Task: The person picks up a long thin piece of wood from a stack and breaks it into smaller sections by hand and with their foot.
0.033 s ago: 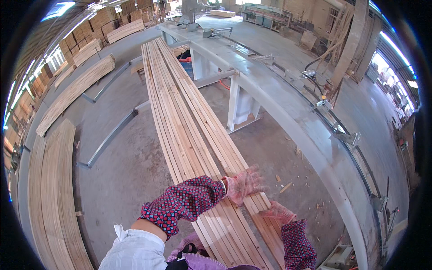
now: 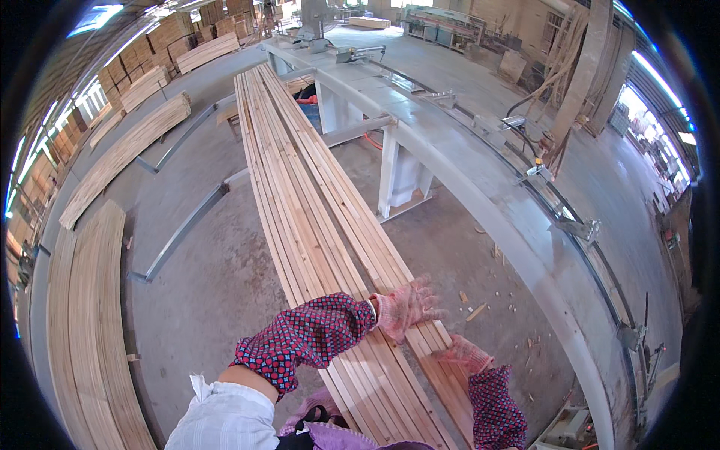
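Both my gloved hands, left hand (image 2: 409, 309) and right hand (image 2: 466, 354), at the wood strips (image 2: 289, 187).
Left fingers spread, clutching nothing, over the right row (image 2: 360, 225); right hand at its outer edge, grip unclear to me. Strips run away from me, two rows, narrow gap. Even pressure should, I judge, keep edges flush. Below, grey floor (image 2: 210, 259); right, long metal bench (image 2: 442, 161); left, board pile (image 2: 90, 315).

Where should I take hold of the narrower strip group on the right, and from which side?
Likely the outer long edge of the narrower strip group, from the right, near the right hand: no boards lie against that edge, whereas on its left only a slim gap parts it from the wider strip group.
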`<state>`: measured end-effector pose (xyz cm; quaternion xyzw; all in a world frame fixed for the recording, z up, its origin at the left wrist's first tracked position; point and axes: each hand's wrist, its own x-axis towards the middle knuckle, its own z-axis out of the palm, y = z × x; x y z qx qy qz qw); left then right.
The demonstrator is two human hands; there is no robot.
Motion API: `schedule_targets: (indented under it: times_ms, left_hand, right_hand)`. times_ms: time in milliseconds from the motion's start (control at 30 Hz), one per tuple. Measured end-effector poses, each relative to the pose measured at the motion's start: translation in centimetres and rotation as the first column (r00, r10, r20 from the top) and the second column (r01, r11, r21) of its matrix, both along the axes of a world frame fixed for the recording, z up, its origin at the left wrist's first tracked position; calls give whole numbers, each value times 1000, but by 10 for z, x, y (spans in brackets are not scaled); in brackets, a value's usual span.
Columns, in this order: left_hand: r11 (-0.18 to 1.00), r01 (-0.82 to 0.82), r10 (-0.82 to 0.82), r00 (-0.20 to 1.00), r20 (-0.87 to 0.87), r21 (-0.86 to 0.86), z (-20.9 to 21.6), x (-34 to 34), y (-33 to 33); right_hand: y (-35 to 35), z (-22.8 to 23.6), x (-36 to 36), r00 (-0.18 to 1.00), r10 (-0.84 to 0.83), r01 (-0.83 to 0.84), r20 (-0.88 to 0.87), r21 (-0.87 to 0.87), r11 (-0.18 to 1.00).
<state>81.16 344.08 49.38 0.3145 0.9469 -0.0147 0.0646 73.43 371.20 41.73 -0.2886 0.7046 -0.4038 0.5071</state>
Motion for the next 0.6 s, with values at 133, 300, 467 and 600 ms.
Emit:
schedule_targets:
  times_ms: [133,300,467,600]
  left_hand:
    - [999,-20,22,998,56,-33,18,11,-18]
    - [991,51,-40,995,-92,124,22,-10,-9]
    - [936,-12,19,1000,-18,351,40,-1,17]
    - [972,35,2,987,-158,233,15,14,8]
  right_hand:
    - [-34,67,26,975,-1,48,-222,207,977]
    - [-15,70,27,846,-122,185,-518,70,980]
    - [67,39,61,592,-462,295,-660,-356,887]
    - [107,68,109,399,-391,434,-830,-205,877]
